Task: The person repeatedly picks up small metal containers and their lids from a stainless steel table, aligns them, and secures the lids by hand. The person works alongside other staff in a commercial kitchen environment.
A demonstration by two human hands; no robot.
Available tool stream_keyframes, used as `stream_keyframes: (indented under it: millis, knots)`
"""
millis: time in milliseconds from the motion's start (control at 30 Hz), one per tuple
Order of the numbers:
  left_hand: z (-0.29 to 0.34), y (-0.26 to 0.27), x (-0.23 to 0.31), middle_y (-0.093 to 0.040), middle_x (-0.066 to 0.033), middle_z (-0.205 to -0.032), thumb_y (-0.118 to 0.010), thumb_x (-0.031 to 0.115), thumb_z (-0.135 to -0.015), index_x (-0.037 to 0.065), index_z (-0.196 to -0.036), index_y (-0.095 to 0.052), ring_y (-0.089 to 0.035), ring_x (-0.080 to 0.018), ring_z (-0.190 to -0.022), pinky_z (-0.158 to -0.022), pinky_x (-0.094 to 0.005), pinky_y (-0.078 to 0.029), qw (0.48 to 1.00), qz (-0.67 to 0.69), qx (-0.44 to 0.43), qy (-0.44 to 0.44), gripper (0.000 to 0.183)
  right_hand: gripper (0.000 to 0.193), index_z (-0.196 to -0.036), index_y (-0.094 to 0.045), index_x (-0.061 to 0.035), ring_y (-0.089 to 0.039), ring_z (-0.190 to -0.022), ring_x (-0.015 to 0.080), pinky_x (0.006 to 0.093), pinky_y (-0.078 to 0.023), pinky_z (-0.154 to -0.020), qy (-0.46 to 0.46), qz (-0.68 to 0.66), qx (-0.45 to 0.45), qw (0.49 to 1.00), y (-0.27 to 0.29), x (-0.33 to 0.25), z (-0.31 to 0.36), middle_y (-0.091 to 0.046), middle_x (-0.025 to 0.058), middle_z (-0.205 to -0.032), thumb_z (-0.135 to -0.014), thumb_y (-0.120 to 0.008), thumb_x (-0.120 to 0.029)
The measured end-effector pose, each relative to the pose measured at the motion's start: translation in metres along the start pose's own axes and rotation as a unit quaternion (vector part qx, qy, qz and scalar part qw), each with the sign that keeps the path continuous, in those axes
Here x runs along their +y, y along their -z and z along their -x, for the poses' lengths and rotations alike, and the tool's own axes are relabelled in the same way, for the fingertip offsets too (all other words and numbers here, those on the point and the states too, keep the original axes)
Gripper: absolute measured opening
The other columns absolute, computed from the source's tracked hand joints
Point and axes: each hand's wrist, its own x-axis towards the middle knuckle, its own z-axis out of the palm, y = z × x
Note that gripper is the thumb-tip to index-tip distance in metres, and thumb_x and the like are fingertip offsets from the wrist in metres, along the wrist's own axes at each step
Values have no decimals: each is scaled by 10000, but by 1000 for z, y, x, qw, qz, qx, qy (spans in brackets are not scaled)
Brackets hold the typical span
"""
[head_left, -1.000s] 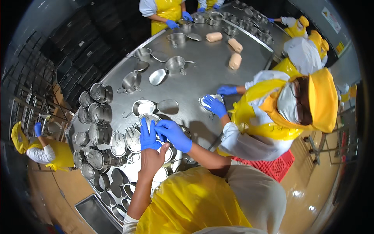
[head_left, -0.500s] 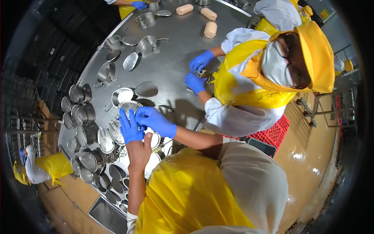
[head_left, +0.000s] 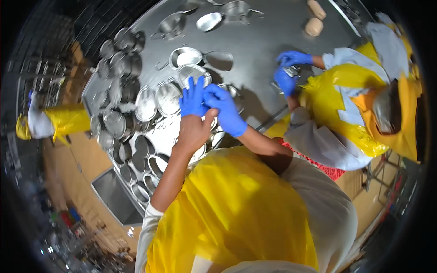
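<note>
Two peach rolls (head_left: 314, 27) lie close together on the shiny grey tabletop (head_left: 257, 43). Part of a red crate (head_left: 333, 172) peeks out under a worker's white sleeve (head_left: 325, 148). Left, someone in a yellow apron (head_left: 72, 122) stands above the tan floor (head_left: 63, 168).

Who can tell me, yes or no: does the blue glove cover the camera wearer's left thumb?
No: the left hand wears a blue glove, but its thumb sticks out bare beside it.
</note>
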Motion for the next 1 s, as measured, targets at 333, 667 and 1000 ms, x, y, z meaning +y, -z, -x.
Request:
stream_keyframes:
  millis: [333,667,1000]
  knots:
    - [0,17,21,-471,-199,-1573,-518,387,-1080,15,-1684,-114,-528,-262,-1377,-1155,-360,-374,949,307,-71,-14,817,169,-1140,-676,-23,-624,-1023,110,281,-524,-941,44,98,-156,982,37,-64,-48,-677,38,-1074,-1050,-600,-144]
    - [11,34,35,-545,-246,-1487,-623,722,-916,53,-1687,-4,-564,-382,-1348,-1186,-510,-392,666,720,-190,44,1193,196,-1161,-684,-1,-671,-960,94,259,-548,-867,-1,8,-233,972,7,-57,-24,-731,35,-1039,-969,-701,-41]
    - [21,39,50,-536,-299,-1491,-479,827,-923,219,-1698,65,-592,-415,-1311,-1066,-658,-455,510,845,-157,44,1126,154,-1129,-679,-21,-652,-885,76,243,-537,-787,36,16,-192,981,-21,-69,-13,-698,9,-993,-985,-678,-74]
